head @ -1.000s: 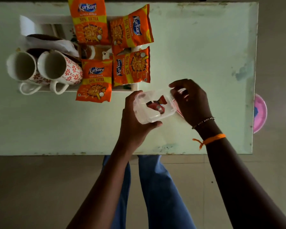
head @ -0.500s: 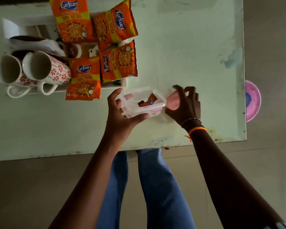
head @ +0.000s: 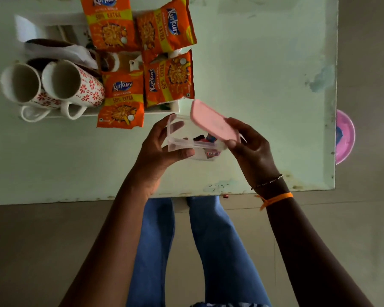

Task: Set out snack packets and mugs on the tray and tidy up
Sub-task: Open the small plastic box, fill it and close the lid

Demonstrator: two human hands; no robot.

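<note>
My left hand [head: 160, 149] grips the left end of a clear plastic box [head: 182, 140] that holds a few small wrapped sweets. A pink lid [head: 213, 122] hangs tilted over the box's right half, pinched in my right hand [head: 251, 149]. Behind them a white tray [head: 164, 108] carries several orange Kurkure snack packets [head: 169, 78]; one packet [head: 122, 100] hangs over the tray's front edge. Two white mugs with red flower print [head: 75, 85] lie on their sides at the tray's left end, mouths facing me, handles over the front rim.
The pale green table [head: 264, 63] ends at the right near a pink plate-like object [head: 345, 136] on the floor. A white cloth or paper [head: 60, 49] and a dark dish lie on the tray behind the mugs. My legs in blue jeans [head: 186, 251] stand below the table's front edge.
My right hand has picked the pink lid up off the table and brought it over the box. The left hand still holds the box, now level.
</note>
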